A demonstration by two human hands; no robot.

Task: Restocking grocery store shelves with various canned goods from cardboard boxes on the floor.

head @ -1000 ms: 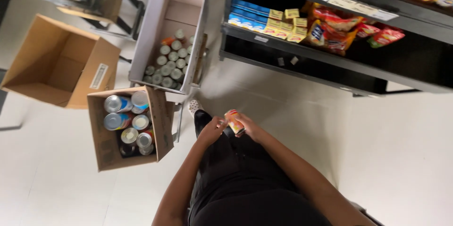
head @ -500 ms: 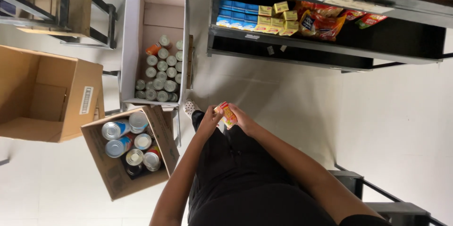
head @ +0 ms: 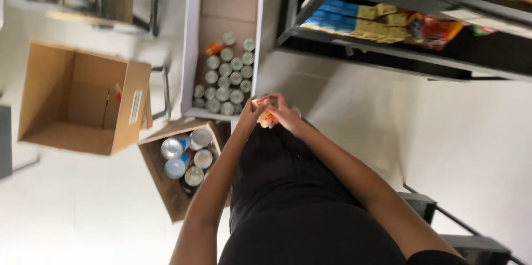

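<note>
A white box (head: 191,49) holds rows of cans (head: 226,79); a small brown box (head: 166,187) holds bigger tins (head: 185,154); another carton (head: 77,99) gapes. Left hand (head: 250,112) and right hand (head: 285,112) grip one small orange-yellow packet (head: 266,116) together, above the floor.

**Where everything sits around the hands**

Both hands meet in the middle, left hand (head: 250,114) and right hand (head: 285,115) touching a small packet (head: 266,118) between them. Just left and below: small box (head: 166,187) with cans (head: 185,157) in it. Ahead: long box (head: 194,49) holding more cans. Far left, an open box (head: 77,99). Shelf (head: 399,54) with packages on it, upper right.
</note>
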